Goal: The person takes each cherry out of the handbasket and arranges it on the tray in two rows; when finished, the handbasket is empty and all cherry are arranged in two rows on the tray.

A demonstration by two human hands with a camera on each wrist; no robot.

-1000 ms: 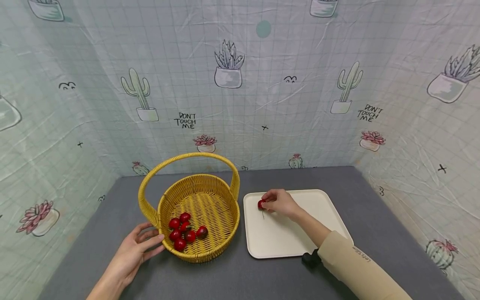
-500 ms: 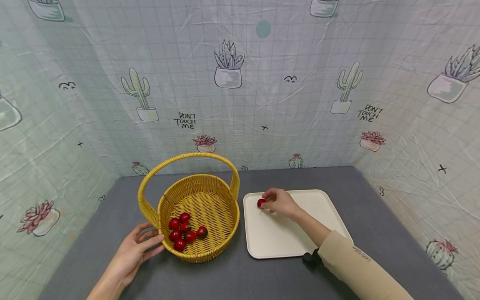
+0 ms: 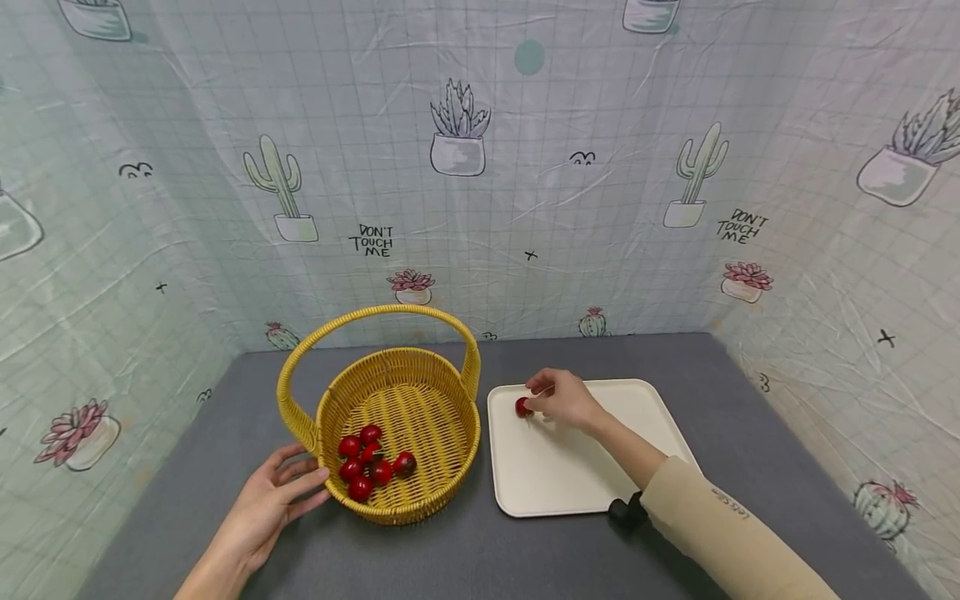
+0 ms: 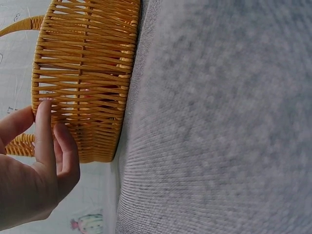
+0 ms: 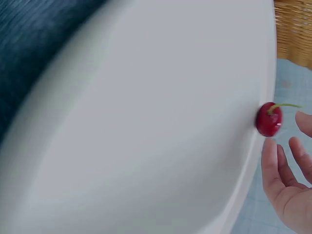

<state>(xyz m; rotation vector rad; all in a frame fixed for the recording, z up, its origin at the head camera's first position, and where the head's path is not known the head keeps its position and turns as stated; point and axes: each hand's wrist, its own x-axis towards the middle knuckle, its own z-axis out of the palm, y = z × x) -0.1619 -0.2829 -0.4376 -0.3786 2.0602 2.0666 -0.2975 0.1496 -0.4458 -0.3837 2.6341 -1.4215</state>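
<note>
A yellow wicker basket (image 3: 442,400) with a tall handle stands at the left, several red cherries (image 3: 360,488) gathered in its near left part. My left hand (image 3: 266,504) rests its fingertips on the basket's left side; the left wrist view has the fingers (image 4: 44,131) against the rim and outer wall. One cherry (image 5: 269,119) with a green stem sits on the cream tray (image 3: 570,479), close to its left edge. Beside that cherry is my right hand (image 3: 566,402). Its fingers (image 5: 273,168) are parted and stand apart from the fruit in the right wrist view.
The basket and tray stand side by side on a grey cloth-covered table (image 3: 450,558), a narrow gap between them. A patterned fabric (image 3: 510,200) encloses the back and both sides. A black device (image 3: 626,512) sits at the right wrist, close to the tray's front edge.
My right hand's fingers have lifted slightly and parted from the cherry, leaving it on the tray. The left hand and the basket have stayed in place.
</note>
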